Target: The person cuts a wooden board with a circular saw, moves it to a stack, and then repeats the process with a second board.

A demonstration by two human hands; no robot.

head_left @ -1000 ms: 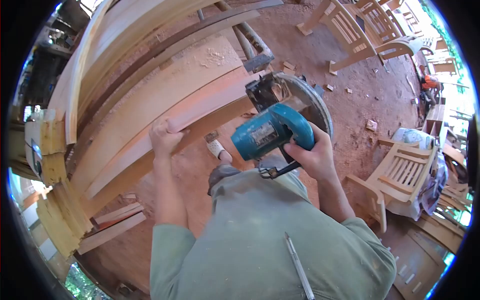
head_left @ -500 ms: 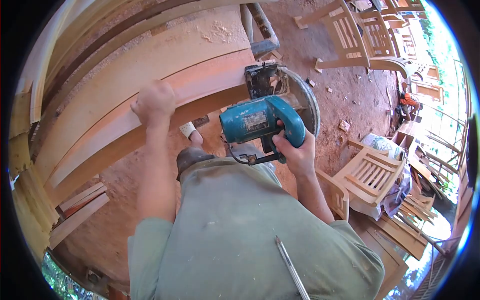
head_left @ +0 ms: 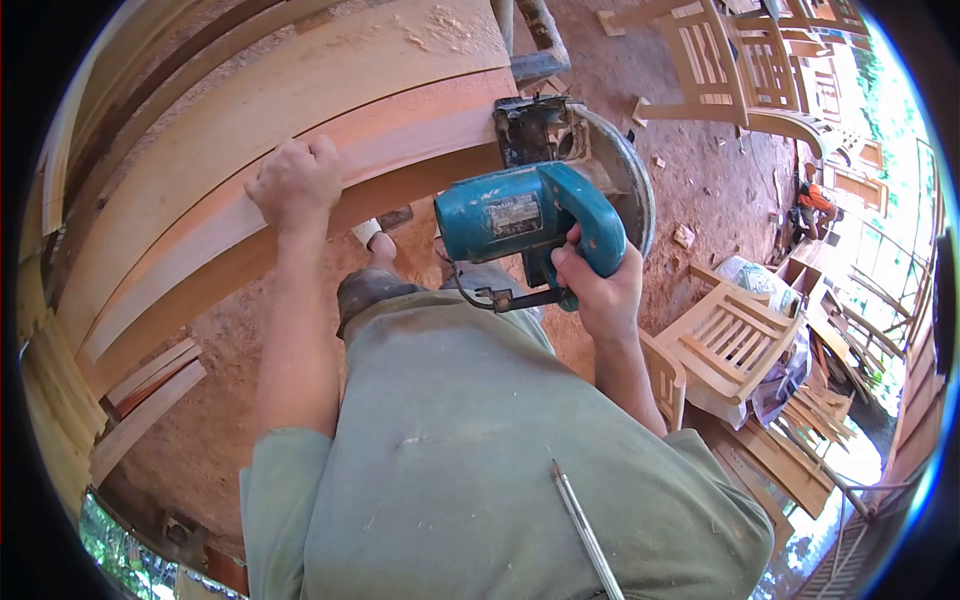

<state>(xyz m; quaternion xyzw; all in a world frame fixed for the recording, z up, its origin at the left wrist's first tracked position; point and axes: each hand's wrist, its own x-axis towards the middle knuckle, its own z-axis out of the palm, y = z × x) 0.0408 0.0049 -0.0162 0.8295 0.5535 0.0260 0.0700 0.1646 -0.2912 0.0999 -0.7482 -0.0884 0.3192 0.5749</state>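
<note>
A teal circular saw [head_left: 500,215] sits at the right end of a long reddish board [head_left: 400,135]. The fingers of my right hand [head_left: 604,285] are wrapped round its rear handle. Its round blade guard [head_left: 625,180] faces away to the right, and the cutting edge is hidden. On the board's near edge, left of the saw, rests my left hand [head_left: 297,182], closed with knuckles up; whether it pinches the edge is hidden. A wider pale board [head_left: 250,120] lies alongside, with sawdust on it.
Wooden chairs [head_left: 705,60] stand at the upper right, and a slatted chair [head_left: 730,335] at the right beside wood offcuts. A person in orange [head_left: 818,200] is far off at the right. Board pieces [head_left: 150,405] lie on the dirt floor at the lower left.
My left hand has shifted slightly left along the board. The saw and my right hand appear a little further right in view, and the whole view has shifted slightly.
</note>
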